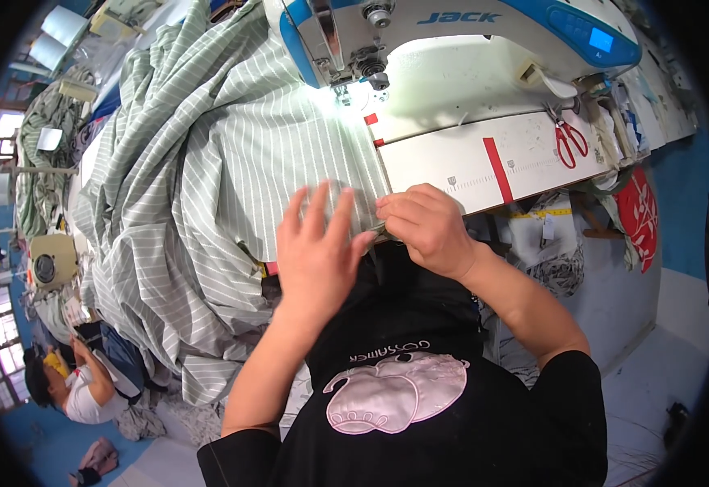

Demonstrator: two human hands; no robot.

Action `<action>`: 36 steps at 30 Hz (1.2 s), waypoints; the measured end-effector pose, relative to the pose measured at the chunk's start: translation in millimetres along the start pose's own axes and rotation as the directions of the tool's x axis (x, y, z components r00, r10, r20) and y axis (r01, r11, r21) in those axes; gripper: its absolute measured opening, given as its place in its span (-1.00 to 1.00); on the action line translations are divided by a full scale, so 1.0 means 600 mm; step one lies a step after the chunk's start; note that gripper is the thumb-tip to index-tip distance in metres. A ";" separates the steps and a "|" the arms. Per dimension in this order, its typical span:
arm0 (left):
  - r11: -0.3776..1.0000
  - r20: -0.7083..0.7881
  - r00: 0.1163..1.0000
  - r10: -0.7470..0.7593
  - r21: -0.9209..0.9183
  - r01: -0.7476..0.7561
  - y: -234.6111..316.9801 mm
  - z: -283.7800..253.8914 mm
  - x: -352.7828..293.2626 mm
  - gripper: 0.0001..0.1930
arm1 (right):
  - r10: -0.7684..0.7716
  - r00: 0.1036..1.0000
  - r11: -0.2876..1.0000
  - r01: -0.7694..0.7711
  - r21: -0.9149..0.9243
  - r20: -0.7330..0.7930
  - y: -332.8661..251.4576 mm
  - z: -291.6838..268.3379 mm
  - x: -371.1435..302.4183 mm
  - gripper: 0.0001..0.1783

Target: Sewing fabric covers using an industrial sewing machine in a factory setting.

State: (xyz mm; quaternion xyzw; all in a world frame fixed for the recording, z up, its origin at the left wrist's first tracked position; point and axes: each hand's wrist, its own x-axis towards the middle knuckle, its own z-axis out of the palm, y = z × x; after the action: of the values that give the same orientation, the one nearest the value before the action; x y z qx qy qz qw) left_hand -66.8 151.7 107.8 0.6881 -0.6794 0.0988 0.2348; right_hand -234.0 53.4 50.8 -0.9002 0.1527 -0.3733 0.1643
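Observation:
Grey-green cloth with white stripes (285, 158) lies across the sewing table, running up under the lit needle area of a white and blue sewing machine (484, 24). On the cloth near the table's front edge, my left hand (315, 247) has its fingers spread, a little blurred, the thumb reaching toward the cloth's right edge. My right hand (432, 231) is closed, thumb and fingertips pinching that right edge close to the table's front. The presser foot (343, 96) sits in bright light at the cloth's far end.
Red-handled scissors (570, 144) lie on the table at right, beyond a red tape strip (497, 170) across printed measuring marks. The cloth's bulk heaps up left and hangs over the front. A person in a white shirt (86, 394) sits at far left.

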 end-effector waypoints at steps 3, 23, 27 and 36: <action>0.996 0.146 0.988 -0.055 0.084 0.043 -0.041 -0.017 -0.046 -0.68 | 0.020 0.999 1.000 -0.020 -0.008 0.033 0.000 -0.006 0.005 -0.88; 0.860 0.320 0.862 -0.392 -0.204 0.467 -0.229 0.260 0.285 -0.61 | 0.094 0.984 0.996 -0.094 -0.008 0.153 -0.005 -0.014 0.001 -0.84; 0.957 0.151 0.949 -0.276 -0.051 0.286 -0.313 0.347 0.261 -0.61 | 0.122 0.978 0.992 -0.124 0.004 0.170 -0.009 -0.018 0.010 -0.84; 0.458 0.131 0.985 -0.109 -0.873 0.167 -0.366 0.435 0.225 -0.64 | 0.104 0.982 0.993 -0.111 0.035 0.160 0.015 -0.012 0.021 -0.91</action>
State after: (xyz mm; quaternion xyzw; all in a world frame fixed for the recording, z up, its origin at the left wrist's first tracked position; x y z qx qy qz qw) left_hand 108.9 -95.1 -99.3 0.5242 -0.5815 -0.3034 0.5431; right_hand -231.7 39.1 59.8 -0.9135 0.1794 -0.2948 0.2156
